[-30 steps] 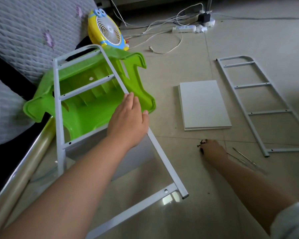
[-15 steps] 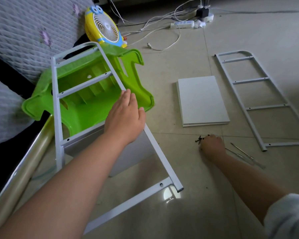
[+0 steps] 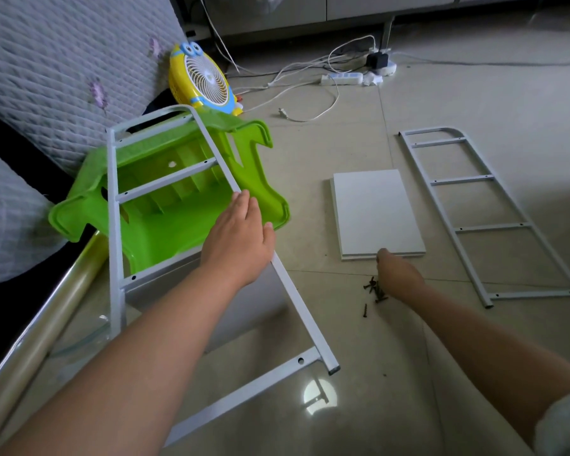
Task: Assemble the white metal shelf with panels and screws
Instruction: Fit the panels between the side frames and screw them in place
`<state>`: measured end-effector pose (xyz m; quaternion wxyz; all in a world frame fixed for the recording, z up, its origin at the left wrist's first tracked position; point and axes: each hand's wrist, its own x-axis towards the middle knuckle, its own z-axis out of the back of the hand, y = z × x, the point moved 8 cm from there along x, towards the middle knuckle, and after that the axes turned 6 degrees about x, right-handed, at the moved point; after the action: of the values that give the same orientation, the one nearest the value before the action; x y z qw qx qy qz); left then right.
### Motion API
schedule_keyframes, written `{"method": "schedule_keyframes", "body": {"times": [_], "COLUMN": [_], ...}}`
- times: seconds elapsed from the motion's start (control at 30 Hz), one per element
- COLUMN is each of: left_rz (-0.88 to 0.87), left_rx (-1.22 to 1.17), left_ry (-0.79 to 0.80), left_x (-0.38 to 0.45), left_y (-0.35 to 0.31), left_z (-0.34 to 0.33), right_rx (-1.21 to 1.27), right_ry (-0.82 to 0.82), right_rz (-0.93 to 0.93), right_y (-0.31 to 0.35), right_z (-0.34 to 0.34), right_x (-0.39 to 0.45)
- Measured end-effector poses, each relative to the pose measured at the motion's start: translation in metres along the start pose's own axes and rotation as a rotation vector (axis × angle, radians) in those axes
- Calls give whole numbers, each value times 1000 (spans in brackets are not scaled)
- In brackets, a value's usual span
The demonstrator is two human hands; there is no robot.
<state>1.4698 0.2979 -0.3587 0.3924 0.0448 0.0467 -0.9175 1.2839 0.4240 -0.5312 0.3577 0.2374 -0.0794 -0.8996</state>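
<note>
Left hand (image 3: pixel 236 240): flat on the right rail of the frame (image 3: pixel 165 182), fingers straight, gripping nothing.
Right hand (image 3: pixel 397 274): on the floor by the screws (image 3: pixel 372 289), fingers curled toward the panel (image 3: pixel 375 213); its grip apparently empty, cannot tell.
Frame: propped tilted on a green stool (image 3: pixel 165 225).
Second frame (image 3: pixel 474 205): flat, right of the panel.

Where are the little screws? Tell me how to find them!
Look at the flat white panel lying on the floor tiles. Just below its near edge, beside the right hand, sits a small heap of screws. They are dark, short and thin, unlike the big white pieces around them.
</note>
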Motion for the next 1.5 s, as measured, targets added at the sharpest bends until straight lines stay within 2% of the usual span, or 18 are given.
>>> {"method": "schedule_keyframes", "body": {"times": [0.2, 0.4, 0.57, 0.8, 1.03, 1.17, 1.33, 1.5], "left_rz": [-34, -19, 92, 118, 89, 86, 69, 78], "left_rx": [-95, -96, 3, 196, 284, 273, 235, 213], "left_ry": [30, -38, -55, -145, -184, -174, -173, -179], "left_x": [-2, -15, -37, -48, -42, -43, -42, -43], "left_y": [0, 28, 55, 72, 80, 78, 75, 73], "left_z": [4, 14, 8, 13, 17, 14, 14, 15], "right_rx": [343, 673, 676, 1037, 991, 1038, 862, 726], "right_ry": [-11, -93, -71, -104, -214, -174, -143, -249], "right_rz": [214, 337, 445, 369, 325, 278, 278, 320], "right_y": [66, 117, 154, 166, 203, 204, 189, 189], "right_z": [49, 94, 101, 113, 132, 123, 104, 111], "right_x": [-9, -32, -51, -48, -50, -57, -71, -79]}}
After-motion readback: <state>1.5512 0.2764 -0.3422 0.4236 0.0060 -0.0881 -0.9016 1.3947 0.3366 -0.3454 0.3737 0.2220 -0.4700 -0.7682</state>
